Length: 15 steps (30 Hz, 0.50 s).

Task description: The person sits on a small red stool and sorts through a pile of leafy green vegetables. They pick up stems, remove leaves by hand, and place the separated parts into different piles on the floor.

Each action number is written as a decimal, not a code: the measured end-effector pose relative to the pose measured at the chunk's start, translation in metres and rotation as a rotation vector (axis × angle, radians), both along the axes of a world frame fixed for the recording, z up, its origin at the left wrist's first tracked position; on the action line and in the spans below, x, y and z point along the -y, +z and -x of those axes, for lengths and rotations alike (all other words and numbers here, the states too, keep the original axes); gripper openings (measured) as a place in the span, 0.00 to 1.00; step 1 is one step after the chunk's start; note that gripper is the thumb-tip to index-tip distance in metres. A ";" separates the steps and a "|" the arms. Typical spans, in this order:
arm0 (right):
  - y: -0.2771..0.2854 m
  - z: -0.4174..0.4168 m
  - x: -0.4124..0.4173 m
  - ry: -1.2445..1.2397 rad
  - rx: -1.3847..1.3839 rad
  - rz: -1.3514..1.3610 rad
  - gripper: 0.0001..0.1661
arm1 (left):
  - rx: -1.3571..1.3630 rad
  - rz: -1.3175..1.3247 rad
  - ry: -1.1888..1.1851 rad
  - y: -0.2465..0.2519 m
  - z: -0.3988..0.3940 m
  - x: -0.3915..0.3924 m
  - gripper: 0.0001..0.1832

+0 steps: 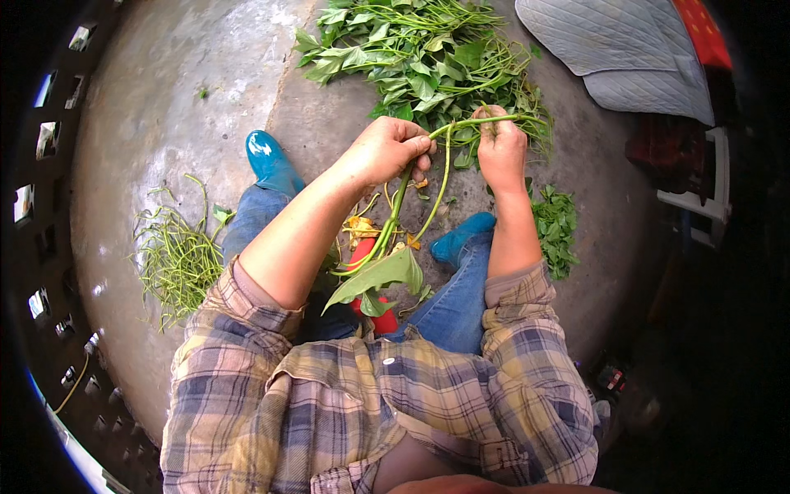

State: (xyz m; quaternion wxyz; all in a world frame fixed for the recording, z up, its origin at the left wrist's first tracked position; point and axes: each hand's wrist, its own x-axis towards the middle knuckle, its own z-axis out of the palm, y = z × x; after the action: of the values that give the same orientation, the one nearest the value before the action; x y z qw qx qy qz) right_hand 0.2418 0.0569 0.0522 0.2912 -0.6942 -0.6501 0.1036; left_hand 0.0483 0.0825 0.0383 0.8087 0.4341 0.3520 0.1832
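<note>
A green leafy vine, likely sweet potato, runs between my two hands, its stem (464, 123) bent over to the left. My left hand (390, 147) pinches the stem between thumb and fingers. From there the lower stems hang toward my lap, ending in a large green leaf (386, 276). My right hand (503, 148) grips the same vine near its other end, with the fingertips partly hidden behind the stem. Just beyond both hands lies a big heap of leafy vines (426, 68) on the concrete floor.
Bare stems (176, 262) are piled at my left; picked green leaves (554, 228) at my right. Yellowed leaves (361, 227) and a red object (364, 250) lie between my blue boots (271, 162). Grey quilted fabric (623, 52) hangs at the upper right. A perforated wall (46, 247) stands left.
</note>
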 end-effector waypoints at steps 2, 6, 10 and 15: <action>-0.007 -0.003 -0.003 0.019 0.061 -0.044 0.08 | 0.000 -0.009 -0.008 0.001 0.000 -0.001 0.10; -0.015 -0.043 -0.009 -0.360 0.041 0.111 0.12 | 0.018 0.029 0.076 0.010 0.014 -0.006 0.10; -0.018 -0.047 -0.006 -0.264 -0.503 0.135 0.16 | -0.143 -0.130 0.186 0.003 0.019 -0.012 0.10; -0.004 0.024 0.002 0.019 -1.005 0.448 0.15 | -0.347 -0.477 0.210 -0.006 0.009 -0.005 0.10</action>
State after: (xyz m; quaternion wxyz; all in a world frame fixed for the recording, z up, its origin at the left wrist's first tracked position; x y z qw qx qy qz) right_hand 0.2182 0.0554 0.0478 0.4099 -0.5984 -0.3993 0.5608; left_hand 0.0398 0.0875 0.0327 0.5883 0.5978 0.4749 0.2665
